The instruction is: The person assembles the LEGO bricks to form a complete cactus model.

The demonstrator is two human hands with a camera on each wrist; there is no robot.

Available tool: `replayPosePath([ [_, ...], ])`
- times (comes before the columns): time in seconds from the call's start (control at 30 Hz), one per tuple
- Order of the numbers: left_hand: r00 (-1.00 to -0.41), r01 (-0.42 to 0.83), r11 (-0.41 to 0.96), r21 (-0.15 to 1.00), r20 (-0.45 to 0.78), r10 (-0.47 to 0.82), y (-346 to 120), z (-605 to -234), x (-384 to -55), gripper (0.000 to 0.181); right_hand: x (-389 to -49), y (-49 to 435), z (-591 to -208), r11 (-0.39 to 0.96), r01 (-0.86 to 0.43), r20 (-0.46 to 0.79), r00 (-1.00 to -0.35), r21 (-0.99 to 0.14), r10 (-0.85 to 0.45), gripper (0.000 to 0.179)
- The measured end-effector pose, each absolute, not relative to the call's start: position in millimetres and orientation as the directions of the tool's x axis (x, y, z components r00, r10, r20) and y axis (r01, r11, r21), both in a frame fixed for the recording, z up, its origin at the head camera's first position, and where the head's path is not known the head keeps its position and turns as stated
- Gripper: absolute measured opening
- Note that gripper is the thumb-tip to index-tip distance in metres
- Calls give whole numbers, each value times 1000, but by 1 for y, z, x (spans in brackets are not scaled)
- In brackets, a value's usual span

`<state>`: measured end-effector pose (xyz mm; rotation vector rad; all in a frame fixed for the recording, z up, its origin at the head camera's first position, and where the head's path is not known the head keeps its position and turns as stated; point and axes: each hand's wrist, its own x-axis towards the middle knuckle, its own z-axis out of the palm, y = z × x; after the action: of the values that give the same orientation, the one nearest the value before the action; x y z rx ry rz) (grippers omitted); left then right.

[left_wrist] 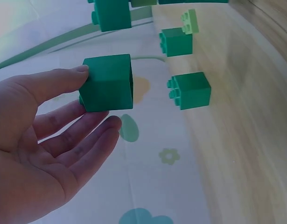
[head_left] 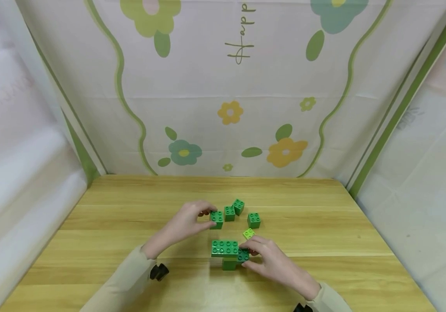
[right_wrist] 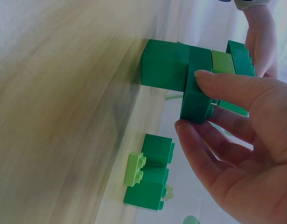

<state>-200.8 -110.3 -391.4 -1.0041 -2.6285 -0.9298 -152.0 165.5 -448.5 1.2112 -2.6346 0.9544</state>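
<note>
My left hand [head_left: 192,221] pinches a green building brick [head_left: 217,220] between thumb and fingers; in the left wrist view the square brick [left_wrist: 108,84] shows its smooth side, studs turned toward the palm. Nearer me is a small stack of bricks: a green block [right_wrist: 165,64] at the bottom, a long dark green brick [right_wrist: 198,84] over it, a light green piece [right_wrist: 222,62], then a long green brick [head_left: 224,248] on top. My right hand [head_left: 271,264] grips the jutting right end of the lower long brick, thumb on one side and fingertips on the other.
Beyond the stack lie loose green bricks: one [head_left: 229,213] beside a tilted one [head_left: 238,206], and another [head_left: 253,220] farther right. A thin light green brick [head_left: 249,233] lies close to my right fingers. Flower-printed cloth [head_left: 207,86] rises behind the wooden table [head_left: 137,195].
</note>
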Motion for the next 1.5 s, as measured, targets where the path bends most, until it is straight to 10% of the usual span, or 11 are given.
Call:
replayPosePath([
  [1.5, -734, 673, 495, 549, 415, 537, -122, -381, -163, 30, -153, 165, -450, 499, -714, 335, -684, -490, -648, 33],
])
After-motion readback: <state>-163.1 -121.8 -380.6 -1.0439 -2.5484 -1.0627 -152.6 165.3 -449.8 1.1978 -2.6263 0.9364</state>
